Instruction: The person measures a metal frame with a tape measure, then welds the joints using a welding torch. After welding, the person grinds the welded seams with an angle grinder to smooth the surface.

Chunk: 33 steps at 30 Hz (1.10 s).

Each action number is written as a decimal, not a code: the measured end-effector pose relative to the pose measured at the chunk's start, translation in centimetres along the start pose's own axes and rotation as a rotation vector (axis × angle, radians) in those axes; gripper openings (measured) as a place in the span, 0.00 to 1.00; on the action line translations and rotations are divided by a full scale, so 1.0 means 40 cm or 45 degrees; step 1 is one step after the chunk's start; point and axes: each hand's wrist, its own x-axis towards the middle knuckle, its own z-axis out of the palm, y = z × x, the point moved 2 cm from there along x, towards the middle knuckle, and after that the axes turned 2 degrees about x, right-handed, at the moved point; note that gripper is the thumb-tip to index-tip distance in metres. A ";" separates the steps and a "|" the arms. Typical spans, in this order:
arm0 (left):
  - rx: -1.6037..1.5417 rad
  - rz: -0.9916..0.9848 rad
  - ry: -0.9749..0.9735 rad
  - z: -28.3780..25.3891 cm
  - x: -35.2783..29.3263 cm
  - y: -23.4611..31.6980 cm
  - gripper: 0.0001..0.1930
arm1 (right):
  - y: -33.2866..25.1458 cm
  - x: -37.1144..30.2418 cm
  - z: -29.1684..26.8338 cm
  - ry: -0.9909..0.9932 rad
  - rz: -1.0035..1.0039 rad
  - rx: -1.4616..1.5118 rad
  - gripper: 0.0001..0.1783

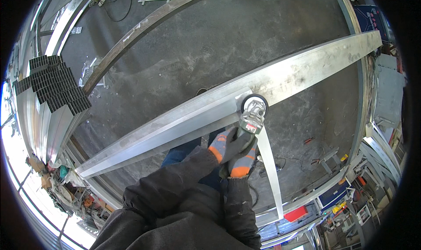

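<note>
An angle grinder [251, 124] is held in front of me with both gloved hands, its round dark-rimmed disc [265, 102] farthest from me. My left hand [227, 144], in a grey and orange glove, is closed around its body from the left. My right hand [246, 159], in a matching glove, is closed farther back on it; some fingers are hidden. The disc is over a long silver metal beam [315, 71], near the end of a narrower profile [188, 122] lying along it. Whether the disc touches the metal cannot be seen.
A thin metal strip [271, 175] runs from near the grinder toward the lower right. Stacked hollow profiles [52, 83] stand at the left. A curved-looking metal rail [144, 26] crosses the far floor. Red-handled pliers [309, 140] and a red box [295, 213] lie right.
</note>
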 end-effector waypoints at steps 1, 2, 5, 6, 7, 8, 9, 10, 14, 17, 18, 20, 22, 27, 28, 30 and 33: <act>0.069 0.038 -0.038 0.001 0.000 0.003 0.26 | 0.003 0.001 0.002 -0.049 0.079 0.442 0.20; -0.055 0.063 -0.082 0.002 0.001 0.006 0.26 | -0.002 0.002 0.000 -0.034 -0.056 -0.105 0.21; -0.077 -0.053 0.060 -0.004 0.005 0.007 0.27 | -0.006 0.006 0.005 -0.117 -0.198 -1.019 0.22; -0.134 -0.096 0.080 -0.005 0.009 0.008 0.26 | -0.007 0.007 0.003 -0.088 -0.117 -0.729 0.21; -0.035 -0.074 0.011 -0.001 0.010 0.011 0.25 | -0.011 0.010 0.004 -0.078 -0.127 -0.511 0.21; 0.046 -0.035 0.017 0.001 0.012 0.013 0.24 | -0.012 0.010 0.004 -0.073 -0.076 -0.235 0.20; 0.124 0.038 -0.008 0.004 0.013 0.015 0.23 | -0.013 0.013 0.002 -0.043 0.016 0.049 0.20; 0.104 0.001 -0.058 0.007 0.013 0.013 0.23 | -0.016 0.013 -0.001 0.052 -0.036 -0.067 0.23; -0.173 -0.072 0.095 -0.005 0.011 0.011 0.25 | -0.019 0.018 0.010 -0.114 -0.279 -0.978 0.16; 0.377 0.055 0.087 -0.012 0.016 0.019 0.26 | 0.005 0.031 -0.002 -0.033 0.069 0.003 0.17; 0.219 0.035 0.061 -0.012 0.020 0.019 0.27 | 0.009 0.037 -0.005 -0.010 0.052 -0.046 0.17; 0.123 -0.094 0.052 -0.011 0.025 0.017 0.27 | 0.003 0.041 -0.008 -0.068 -0.183 -0.634 0.17; 0.007 -0.121 0.035 -0.007 0.026 0.021 0.27 | -0.003 0.040 -0.008 -0.100 -0.277 -0.867 0.18; 0.134 -0.005 0.061 -0.008 0.010 0.039 0.26 | -0.021 0.026 0.003 -0.040 -0.358 -0.974 0.18; 0.040 -0.028 0.013 -0.006 0.011 0.039 0.27 | -0.020 0.025 0.003 -0.059 -0.258 -0.728 0.18; 0.081 -0.010 0.006 -0.009 0.021 0.040 0.28 | -0.023 0.029 0.004 -0.048 -0.242 -0.792 0.18; 0.244 -0.045 -0.011 -0.004 0.036 0.030 0.28 | -0.038 0.023 -0.002 -0.023 -0.251 -0.880 0.20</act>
